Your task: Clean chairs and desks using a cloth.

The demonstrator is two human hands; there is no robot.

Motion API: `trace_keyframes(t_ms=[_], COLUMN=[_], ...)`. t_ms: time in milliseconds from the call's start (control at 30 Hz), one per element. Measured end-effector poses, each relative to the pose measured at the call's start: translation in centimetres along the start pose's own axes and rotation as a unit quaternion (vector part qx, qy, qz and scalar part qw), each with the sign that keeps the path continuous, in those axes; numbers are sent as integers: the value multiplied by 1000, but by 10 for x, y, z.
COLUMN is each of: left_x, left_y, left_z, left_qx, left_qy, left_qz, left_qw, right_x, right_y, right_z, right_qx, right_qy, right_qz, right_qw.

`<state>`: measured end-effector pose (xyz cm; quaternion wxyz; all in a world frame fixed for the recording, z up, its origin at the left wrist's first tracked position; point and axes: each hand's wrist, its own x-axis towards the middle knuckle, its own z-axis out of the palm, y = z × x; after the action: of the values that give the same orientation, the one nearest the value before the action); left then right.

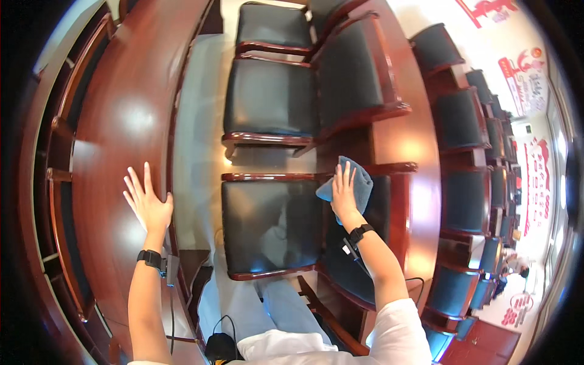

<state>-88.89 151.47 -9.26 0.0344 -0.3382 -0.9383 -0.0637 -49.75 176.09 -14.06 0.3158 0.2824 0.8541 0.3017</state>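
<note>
With fingers spread, my left hand (149, 205) rests over the polished reddish wooden table (123, 114) and holds nothing. My right hand (344, 194) presses a folded blue-grey cloth (363, 187) against the upper backrest (381, 214) of the nearest chair. That chair has a black padded seat (271, 226) with glossy red-brown wooden trim. My fingers lie flat on top of the cloth, and part of the backrest is hidden behind my hand and forearm.
More black chairs (273, 98) stand in the same row, ahead of me. Behind their backs runs another wooden table (422, 191), with further rows of chairs (463, 198) beyond. A person (511, 269) is far off at the right. Cables hang from both wrists.
</note>
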Motion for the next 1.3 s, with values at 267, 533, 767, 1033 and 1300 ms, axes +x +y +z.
trace_keyframes(t_ms=[267, 533, 767, 1033, 1300], left_x=[2, 1, 0, 10, 6], left_y=[3, -4, 1, 4, -2], left_z=[4, 4, 13, 6, 4], left_qx=[-43, -40, -32, -26, -29], left_qy=[9, 25, -7, 9, 30], left_qz=[4, 14, 5, 27, 33], left_qw=[999, 999, 999, 999, 999], right_x=[16, -19, 52, 50, 6], right_y=[-59, 13, -61, -52, -8], right_z=[35, -34, 62, 42, -9], right_qx=[-97, 173, -139, -47, 51], right_qy=[-126, -29, -167, -163, -102], right_qz=[-174, 74, -176, -109, -55], right_qw=[972, 982, 960, 980, 992])
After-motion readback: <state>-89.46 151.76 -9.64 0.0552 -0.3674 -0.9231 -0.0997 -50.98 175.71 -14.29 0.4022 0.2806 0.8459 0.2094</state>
